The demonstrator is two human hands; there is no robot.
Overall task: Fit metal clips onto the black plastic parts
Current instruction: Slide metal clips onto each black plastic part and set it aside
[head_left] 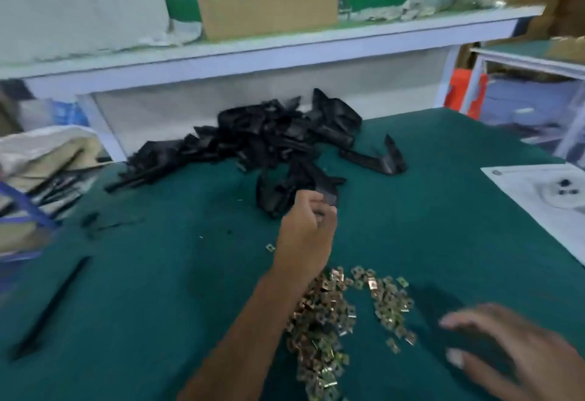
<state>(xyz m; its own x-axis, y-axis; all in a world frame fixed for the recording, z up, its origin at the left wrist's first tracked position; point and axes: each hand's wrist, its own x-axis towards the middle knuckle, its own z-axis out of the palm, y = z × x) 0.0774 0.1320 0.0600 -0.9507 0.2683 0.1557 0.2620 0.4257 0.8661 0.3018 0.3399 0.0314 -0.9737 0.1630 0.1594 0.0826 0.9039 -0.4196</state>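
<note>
A heap of black plastic parts [269, 135] lies at the far side of the green table [152, 290]. My left hand [305, 229] reaches forward, and its curled fingers grip one black plastic part [281, 193] at the near edge of that heap. A pile of brass-coloured metal clips [326, 321] is spread on the table under and beside my left forearm. One stray clip [270, 247] lies left of my wrist. My right hand [506, 347], blurred, hovers with its fingers spread just right of the clips and holds nothing.
A lone black part [380, 160] lies right of the heap. A long black strip [53, 305] lies at the near left. A white sheet [538, 198] covers the right edge. A bag with more black parts [47, 160] is on the left, and a cardboard box [269, 8] stands on the shelf behind.
</note>
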